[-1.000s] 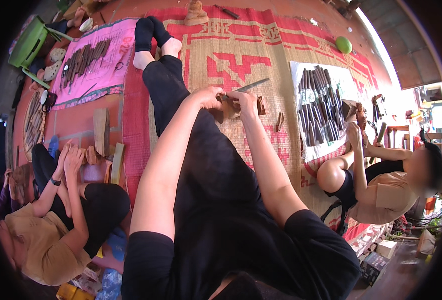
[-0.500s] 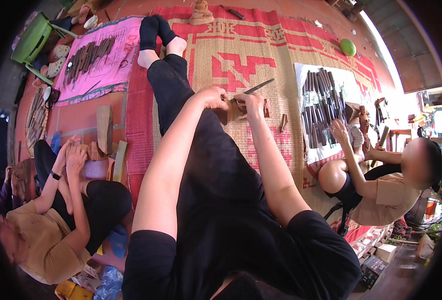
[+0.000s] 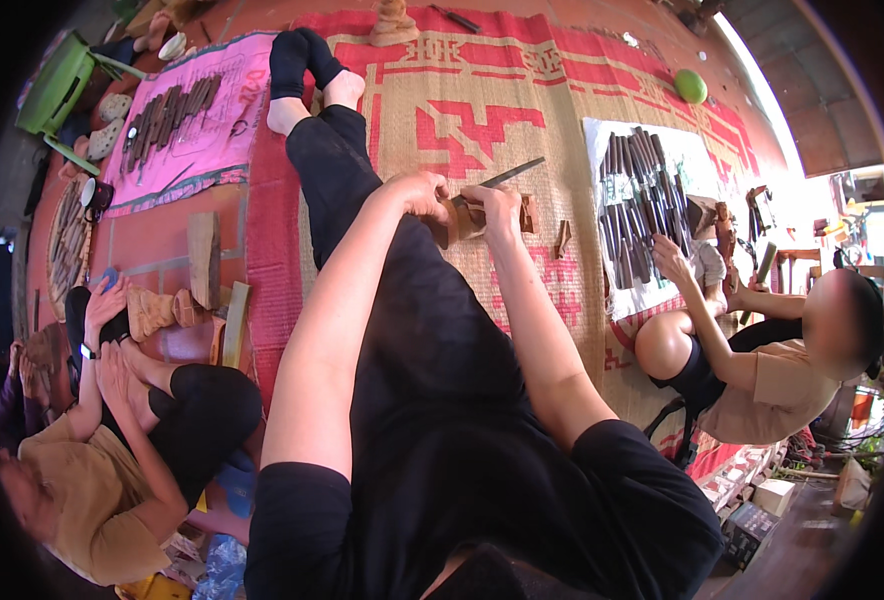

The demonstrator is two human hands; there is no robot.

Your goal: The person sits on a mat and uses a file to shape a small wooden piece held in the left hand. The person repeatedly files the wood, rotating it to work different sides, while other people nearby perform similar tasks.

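1 wooden piece (image 3: 469,224), between the 2 hands, over the mat (image 3: 572,335) just beside the person's trouser leg. Left hand (image 3: 424,195): mostly closed, fingers curled onto the piece's left side. Right hand (image 3: 498,207): closed, curled over 1 flat grey bar (image 3: 517,172); bar sticks out up and to the right, near end hidden by the fingers. 1 brown wooden bit (image 3: 529,213) shows just right of the right hand; can't tell if it's part of the same piece. 1 small offcut (image 3: 563,239) on the mat, near it, apart.

2 legs stretched out, crossed, both heels bare.

Right side: 1 white sheet (image 3: 647,298) with dark-handled tools (image 3: 642,205) in 2 rough rows, packed too tight for an exact count. 1 green ball (image 3: 690,86) beyond it. 1 co-worker (image 3: 772,370), 1 hand at the tools' edge. 1 carved figure (image 3: 725,235) upright by that person.

Far edge of mat: 1 wooden figurine (image 3: 394,24), 1 dark tool (image 3: 456,19).

Left side: 1 pink cloth (image 3: 224,140) with 1 row of dark tools (image 3: 170,120), overlapping, not countable. 1 dark mug (image 3: 95,194), 1 round basket (image 3: 54,270) of tools, 1 green chair (image 3: 54,85), 2 pale clogs (image 3: 108,136). 1 wood block (image 3: 204,260), 1 carved piece (image 3: 150,312) near the second co-worker (image 3: 102,500).
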